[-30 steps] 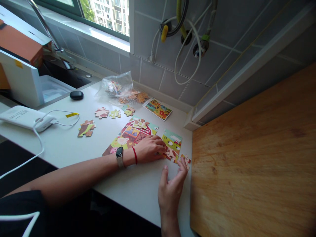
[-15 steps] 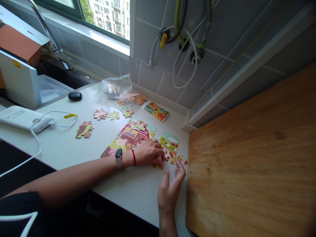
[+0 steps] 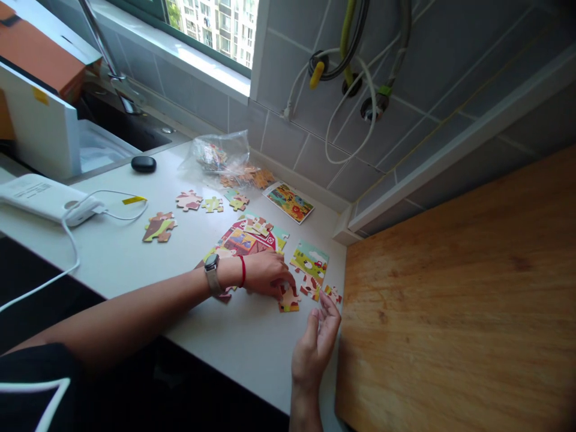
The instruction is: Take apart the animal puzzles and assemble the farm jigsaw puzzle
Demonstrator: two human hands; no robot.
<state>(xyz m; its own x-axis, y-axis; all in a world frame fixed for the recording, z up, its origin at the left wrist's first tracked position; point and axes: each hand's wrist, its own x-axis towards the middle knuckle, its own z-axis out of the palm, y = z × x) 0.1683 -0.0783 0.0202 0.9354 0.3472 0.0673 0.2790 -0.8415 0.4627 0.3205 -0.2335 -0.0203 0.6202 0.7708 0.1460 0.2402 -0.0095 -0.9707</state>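
My left hand [image 3: 269,273] reaches across the partly assembled barn puzzle [image 3: 243,239], fingers bent and pinched around a cow-patterned puzzle piece [image 3: 288,302] on the counter. My right hand [image 3: 315,342] is half curled, palm facing inward, thumb apart from the fingers and nothing between them. Its fingertips are close to another brown-and-white piece [image 3: 309,287], which adjoins a joined section [image 3: 310,259] with a red tractor and sheep. A small piece [image 3: 333,294] lies just right of those fingertips. Loose pieces rest on top of the barn, and my left forearm hides the puzzle's lower part.
Several loose puzzle pieces [image 3: 189,200] lie farther back, near a clear plastic bag [image 3: 220,153] of pieces. A picture card [image 3: 288,202] is by the wall. A white power bank [image 3: 49,198] with a cable and a black case [image 3: 144,164] lie left. A wooden board [image 3: 454,288] borders the right.
My left hand has drawn slightly left and back, exposing more of the cow-patterned piece, which now sits apart from the tractor section. My right hand barely moves. The camera view has shifted slightly.
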